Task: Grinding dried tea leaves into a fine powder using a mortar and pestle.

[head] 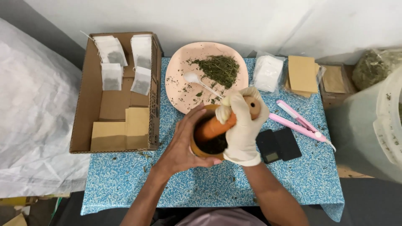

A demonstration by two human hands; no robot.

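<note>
The wooden mortar [209, 142] stands at the middle of the blue speckled desk [293, 175], just below the pink plate [178, 83] of dried herbs [220, 69]. The bare left hand [184, 144] is curled around the mortar's side. The gloved right hand [243, 125] is closed on the wooden pestle [215, 127], its end inside the mortar. A cardboard box [90, 104] of tea bags [111, 77] sits left; a small black scale [278, 145] lies right.

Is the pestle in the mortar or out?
In. The pestle slants into the mortar, gripped by the gloved right hand.
</note>
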